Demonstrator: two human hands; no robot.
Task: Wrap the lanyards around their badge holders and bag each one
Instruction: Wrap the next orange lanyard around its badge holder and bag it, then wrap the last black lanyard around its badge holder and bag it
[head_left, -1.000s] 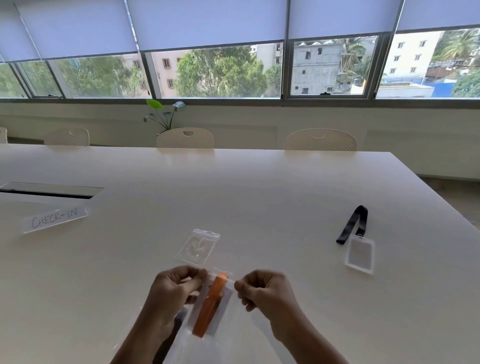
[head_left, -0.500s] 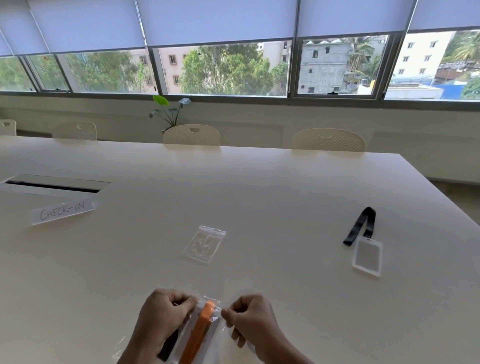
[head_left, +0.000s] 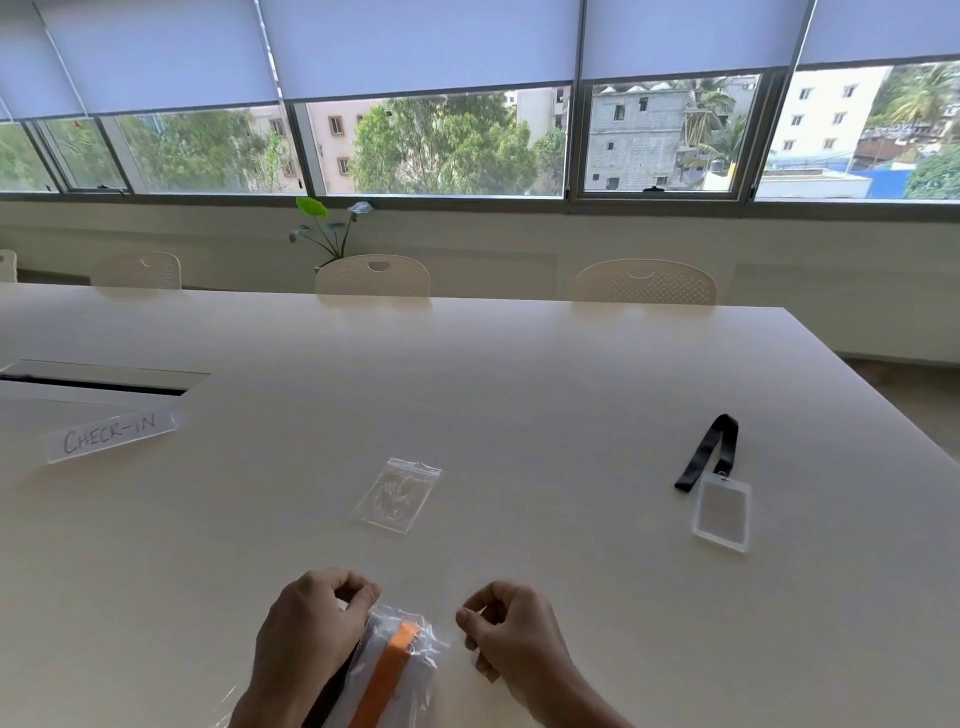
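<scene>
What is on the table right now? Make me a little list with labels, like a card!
left hand: left hand grips the clear bag at its top
right hand: right hand fingers curled, pinching beside the bag's top; whether it touches plastic is unclear
in the bag: orange lanyard wound on its holder
empty bag: spare zip bag lies flat mid-table
waiting: black lanyard with its clear badge holder, unwrapped
sign: CHECK-IN sign
</scene>
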